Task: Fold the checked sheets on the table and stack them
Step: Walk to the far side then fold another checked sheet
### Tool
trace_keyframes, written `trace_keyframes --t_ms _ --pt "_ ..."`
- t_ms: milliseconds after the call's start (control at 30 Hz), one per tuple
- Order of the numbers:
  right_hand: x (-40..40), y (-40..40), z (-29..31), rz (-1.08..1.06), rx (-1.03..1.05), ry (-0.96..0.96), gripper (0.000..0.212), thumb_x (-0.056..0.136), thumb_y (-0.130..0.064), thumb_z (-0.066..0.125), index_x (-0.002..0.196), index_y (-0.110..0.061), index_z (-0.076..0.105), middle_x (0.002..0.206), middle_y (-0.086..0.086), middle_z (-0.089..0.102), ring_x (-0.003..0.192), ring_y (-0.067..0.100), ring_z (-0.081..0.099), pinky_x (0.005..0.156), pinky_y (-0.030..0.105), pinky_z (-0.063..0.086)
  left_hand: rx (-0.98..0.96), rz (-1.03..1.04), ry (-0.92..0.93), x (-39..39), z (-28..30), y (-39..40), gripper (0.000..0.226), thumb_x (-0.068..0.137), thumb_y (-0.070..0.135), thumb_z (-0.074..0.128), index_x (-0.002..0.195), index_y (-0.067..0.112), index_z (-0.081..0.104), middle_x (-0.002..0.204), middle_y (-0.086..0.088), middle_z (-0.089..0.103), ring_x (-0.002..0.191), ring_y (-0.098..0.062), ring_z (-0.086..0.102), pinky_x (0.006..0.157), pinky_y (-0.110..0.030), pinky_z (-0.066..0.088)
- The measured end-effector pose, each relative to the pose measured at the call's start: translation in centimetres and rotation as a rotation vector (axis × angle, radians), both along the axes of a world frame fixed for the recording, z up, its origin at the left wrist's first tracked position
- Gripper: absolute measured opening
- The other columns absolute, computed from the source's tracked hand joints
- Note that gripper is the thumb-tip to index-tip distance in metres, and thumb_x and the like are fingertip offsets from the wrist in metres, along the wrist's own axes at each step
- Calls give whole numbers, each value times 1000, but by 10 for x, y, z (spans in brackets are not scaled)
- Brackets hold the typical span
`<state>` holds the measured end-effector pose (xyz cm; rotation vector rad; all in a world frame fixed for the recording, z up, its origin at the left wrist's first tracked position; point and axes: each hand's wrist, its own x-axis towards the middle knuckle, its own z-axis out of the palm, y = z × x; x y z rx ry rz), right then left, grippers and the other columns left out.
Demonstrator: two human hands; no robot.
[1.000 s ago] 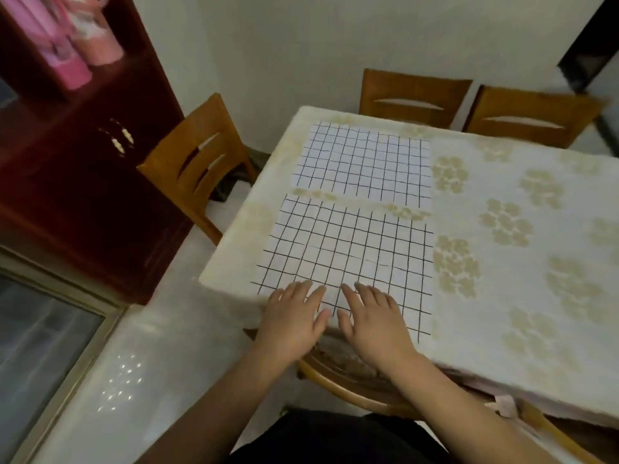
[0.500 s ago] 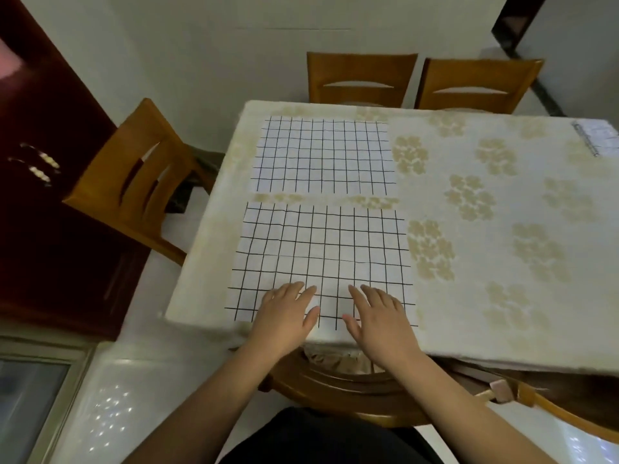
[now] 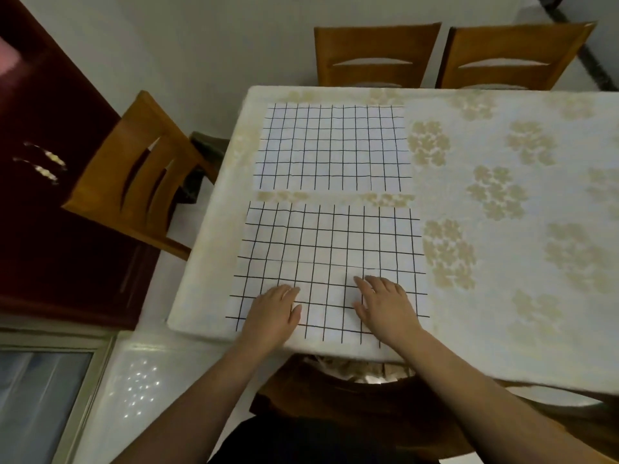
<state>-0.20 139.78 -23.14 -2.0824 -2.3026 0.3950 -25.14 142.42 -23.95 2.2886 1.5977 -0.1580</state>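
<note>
Two white sheets with black grid lines lie flat on the left end of the table (image 3: 502, 296). The near sheet (image 3: 330, 249) reaches the front edge; the far sheet (image 3: 331, 147) lies beyond it with a narrow strip of tablecloth between them. My left hand (image 3: 274, 311) rests flat on the near sheet's front left part, fingers straight. On the same sheet's front right part my right hand (image 3: 385, 304) lies flat. The two hands are a little apart.
A cream tablecloth with a tan flower pattern covers the table. Two wooden chairs (image 3: 375, 55) stand at the far side and one chair (image 3: 134, 172) at the left end. A dark red cabinet (image 3: 50, 195) is on the left. A chair seat shows under the near edge.
My hands have slid apart along the near sheet's front part, the right one moving right and slightly forward. The view has swung right and looks more steeply down.
</note>
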Motion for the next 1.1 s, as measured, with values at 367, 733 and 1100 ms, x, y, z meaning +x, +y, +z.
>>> trace_keyframes --t_ms 367,733,1100 --pt "25 36 -24 -113 -95 -35 53 89 -26 59 140 -18 47 138 9 52 127 31 47 105 43 34 29 36 -98 -29 -29 60 44 96 27 48 139 15 49 140 -7 51 129 -24 46 105 -40 40" --pt "69 47 -43 -408 -113 -41 40 88 -27 64 126 -19 57 124 9 55 115 32 48 97 41 35 132 114 -92 -64 -51 103 37 83 10 69 120 12 65 128 -15 58 118 -35 54 87 -49 48" --pt "90 59 -52 -375 -61 57 14 80 -15 72 93 -20 70 106 4 59 105 30 49 91 37 31 190 154 -214 -87 -61 123 19 77 17 79 95 18 71 102 -3 62 98 -27 55 83 -43 41"
